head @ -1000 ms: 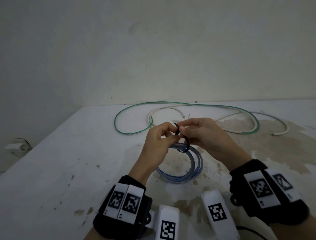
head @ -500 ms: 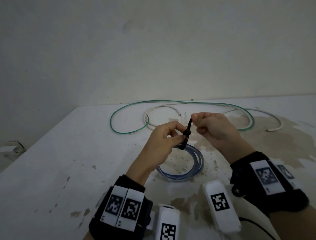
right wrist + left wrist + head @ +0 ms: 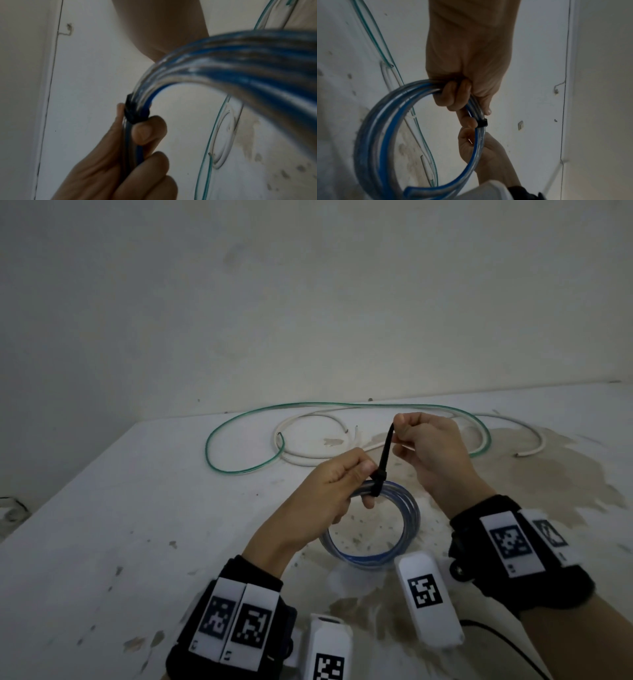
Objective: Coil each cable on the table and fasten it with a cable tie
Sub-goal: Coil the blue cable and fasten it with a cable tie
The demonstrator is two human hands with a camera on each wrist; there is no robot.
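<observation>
Head view: the left hand (image 3: 329,491) curls its fingers round the top of the blue coil (image 3: 373,542), which it holds up over the stained white bench (image 3: 120,508); a black cable tie (image 3: 383,463) wraps the coil just beside the left thumb, and its free tail runs up to the right hand (image 3: 431,450), whose thumb and curled fingers pinch the tail's end; farther back on the bench lie a green cable (image 3: 239,436) and a white cable (image 3: 308,460), both loose and uncoiled, their loops crossing.

Left wrist view: the left hand (image 3: 467,60) grips several blue and clear turns of the coil (image 3: 388,135); the tie's band (image 3: 482,123) is tight round them just beyond the fingers (image 3: 453,97); the right hand (image 3: 481,148) shows behind the coil.

Right wrist view: the coil (image 3: 240,65) arcs close and blurred; the tie (image 3: 135,112) cinches it beside the left hand (image 3: 120,162); the right hand's fingers cannot be seen here.
</observation>
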